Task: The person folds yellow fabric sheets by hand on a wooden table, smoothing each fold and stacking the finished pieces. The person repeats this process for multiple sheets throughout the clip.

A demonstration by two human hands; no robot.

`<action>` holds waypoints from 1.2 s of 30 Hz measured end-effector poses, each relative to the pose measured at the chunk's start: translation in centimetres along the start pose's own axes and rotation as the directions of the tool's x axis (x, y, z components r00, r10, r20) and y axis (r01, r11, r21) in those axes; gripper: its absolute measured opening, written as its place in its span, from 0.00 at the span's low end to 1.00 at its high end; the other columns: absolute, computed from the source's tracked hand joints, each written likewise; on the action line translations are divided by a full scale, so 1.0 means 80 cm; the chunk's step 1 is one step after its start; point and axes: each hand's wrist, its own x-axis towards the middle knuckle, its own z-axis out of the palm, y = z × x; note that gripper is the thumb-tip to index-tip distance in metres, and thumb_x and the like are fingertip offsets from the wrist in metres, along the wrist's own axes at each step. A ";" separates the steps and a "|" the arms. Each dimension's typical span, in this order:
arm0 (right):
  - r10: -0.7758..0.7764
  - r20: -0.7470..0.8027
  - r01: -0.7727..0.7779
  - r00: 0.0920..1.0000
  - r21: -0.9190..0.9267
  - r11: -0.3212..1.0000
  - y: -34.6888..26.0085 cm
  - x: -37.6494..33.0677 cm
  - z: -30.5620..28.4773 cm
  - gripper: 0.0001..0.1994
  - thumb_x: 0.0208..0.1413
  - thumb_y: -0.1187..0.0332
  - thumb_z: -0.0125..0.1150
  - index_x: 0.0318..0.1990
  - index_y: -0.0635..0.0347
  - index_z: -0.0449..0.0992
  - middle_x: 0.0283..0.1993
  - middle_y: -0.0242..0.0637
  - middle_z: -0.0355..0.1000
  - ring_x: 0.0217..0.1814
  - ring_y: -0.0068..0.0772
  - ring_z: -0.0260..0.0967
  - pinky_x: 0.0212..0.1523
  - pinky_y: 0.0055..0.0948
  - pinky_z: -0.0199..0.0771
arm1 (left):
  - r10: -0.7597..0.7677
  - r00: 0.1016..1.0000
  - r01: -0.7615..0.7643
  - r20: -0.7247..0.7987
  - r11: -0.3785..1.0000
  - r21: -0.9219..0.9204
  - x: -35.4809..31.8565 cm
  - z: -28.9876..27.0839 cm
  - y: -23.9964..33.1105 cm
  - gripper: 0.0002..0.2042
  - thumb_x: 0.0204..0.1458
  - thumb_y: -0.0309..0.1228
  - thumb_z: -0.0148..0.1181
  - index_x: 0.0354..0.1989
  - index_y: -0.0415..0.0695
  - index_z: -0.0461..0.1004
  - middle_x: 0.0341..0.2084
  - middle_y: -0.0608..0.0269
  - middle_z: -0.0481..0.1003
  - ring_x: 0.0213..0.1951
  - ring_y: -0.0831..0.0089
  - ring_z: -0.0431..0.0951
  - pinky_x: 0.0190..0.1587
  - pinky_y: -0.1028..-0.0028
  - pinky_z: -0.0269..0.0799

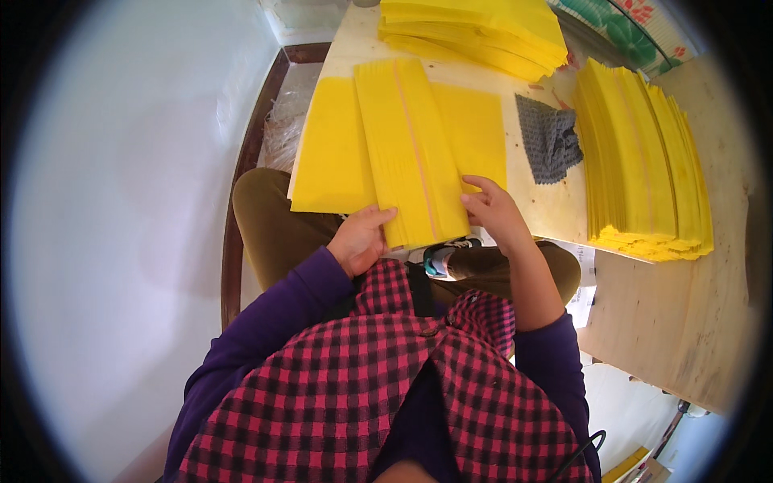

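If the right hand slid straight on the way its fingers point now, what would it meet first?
The right hand points up and left across the narrow yellow stack that it already touches. Past that lies the flat yellow sheet on the left, though depth is hard to judge.

A big white wall (121, 201) fills the left side, bright and smooth. Along its foot runs a dark brown wooden strip (241, 177), bending with the lens. Beside the strip lies some crinkly clear plastic (282, 129). The tabletop (684, 322) is pale bare wood, with a light grain, and it reaches to the right edge. At the top right there is a cloth with green and red flowers (636, 24). The light is soft and even, like daylight.
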 end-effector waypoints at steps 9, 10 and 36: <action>-0.377 0.011 0.345 0.926 -0.430 0.834 0.030 -0.044 0.016 0.33 0.42 0.76 0.70 0.59 0.58 0.65 0.55 0.43 0.65 0.51 0.35 0.68 0.49 0.30 0.72 | -0.052 0.998 0.054 -0.037 0.997 0.052 -0.008 0.000 0.002 0.15 0.60 0.26 0.46 0.55 0.38 0.64 0.52 0.56 0.71 0.51 0.64 0.74 0.50 0.62 0.74; -0.448 0.021 0.391 0.894 -0.527 0.755 0.031 -0.047 0.019 0.33 0.39 0.76 0.71 0.58 0.57 0.66 0.56 0.43 0.64 0.52 0.38 0.67 0.50 0.31 0.71 | -0.049 0.998 0.052 -0.039 0.997 0.061 -0.008 0.001 0.002 0.15 0.60 0.26 0.46 0.54 0.38 0.64 0.51 0.55 0.71 0.51 0.64 0.74 0.50 0.63 0.74; -0.834 0.109 0.647 0.541 -0.688 0.330 0.045 -0.040 0.058 0.12 0.38 0.78 0.66 0.33 0.55 0.76 0.35 0.34 0.71 0.38 0.41 0.69 0.38 0.34 0.69 | -0.063 0.998 0.063 0.001 0.996 0.069 -0.009 -0.003 0.001 0.16 0.62 0.29 0.44 0.56 0.38 0.64 0.53 0.55 0.71 0.53 0.63 0.73 0.54 0.61 0.72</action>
